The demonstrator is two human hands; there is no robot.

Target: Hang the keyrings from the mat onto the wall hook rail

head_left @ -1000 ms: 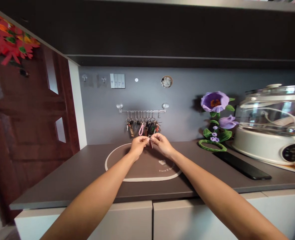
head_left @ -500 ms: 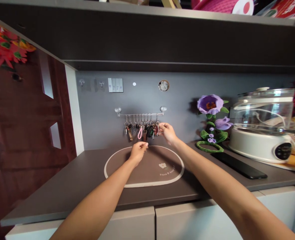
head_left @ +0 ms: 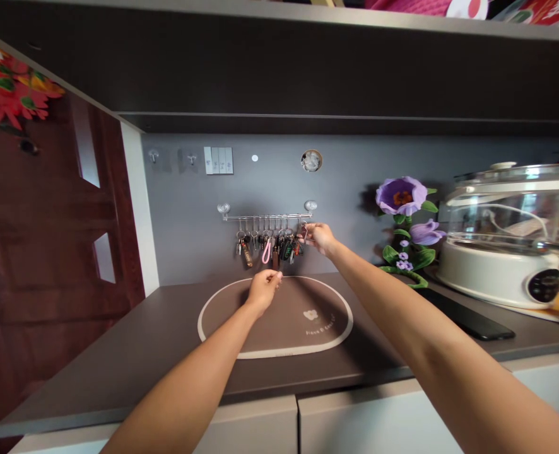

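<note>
A clear rail (head_left: 267,217) on the grey back wall carries a row of hooks with several bunches of keys (head_left: 247,252) on rings. Among them hang a pink strap (head_left: 267,251) and a dark fob (head_left: 286,251). At the right end of the rail, my right hand (head_left: 321,237) pinches a key ring (head_left: 305,231) by the last hook; whether the ring is still on that hook cannot be made out. Lower down, above the mat, my left hand (head_left: 262,292) has thumb and fingertips pressed together. Whatever may be between them is too small to name.
A brown oval mat (head_left: 241,328) lies on the dark counter (head_left: 142,340). To the right stand purple crochet flowers (head_left: 401,197), a black phone (head_left: 473,318) and a white appliance with a clear top (head_left: 492,265). An overhanging shelf (head_left: 279,69) spans above.
My right hand has moved slightly up, with the key ring raised towards the hook's level. The left hand stays almost where it was. The view has shifted a little.
</note>
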